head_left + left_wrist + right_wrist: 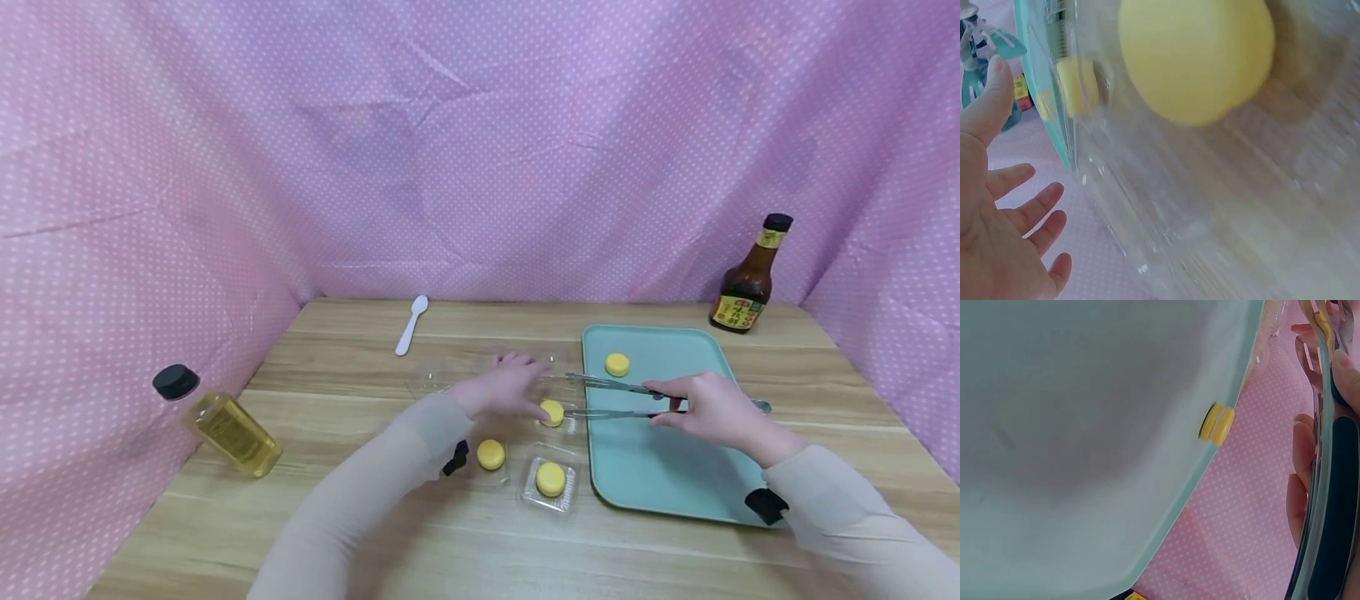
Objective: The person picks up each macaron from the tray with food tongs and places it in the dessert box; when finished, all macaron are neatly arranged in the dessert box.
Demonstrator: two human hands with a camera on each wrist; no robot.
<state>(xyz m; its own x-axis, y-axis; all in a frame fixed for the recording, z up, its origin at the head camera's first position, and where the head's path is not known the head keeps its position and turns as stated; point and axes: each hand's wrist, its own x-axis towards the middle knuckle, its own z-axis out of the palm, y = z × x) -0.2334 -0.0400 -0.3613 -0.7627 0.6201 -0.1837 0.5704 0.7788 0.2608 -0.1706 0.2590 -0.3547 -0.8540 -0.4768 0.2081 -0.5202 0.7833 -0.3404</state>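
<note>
My right hand (708,408) grips metal tongs (618,412) with dark handles above the tray. The tong arms stand apart and point left, toward a yellow macaron (552,413) in a clear plastic pack. My left hand (506,388), fingers spread, hovers over the clear packs right beside that macaron. Nearer the front, one macaron (551,479) sits in a clear plastic tray and another macaron (491,455) lies to its left below my left wrist. On the light green tray (660,475), a single macaron (617,364) lies near the far left corner.
A white plastic spoon (412,325) lies at the back of the wooden table. To the left a bottle of yellow liquid (234,435) with a black cap appears tilted. A brown sauce bottle (745,287) stands at the back right, before the pink dotted curtain (525,167).
</note>
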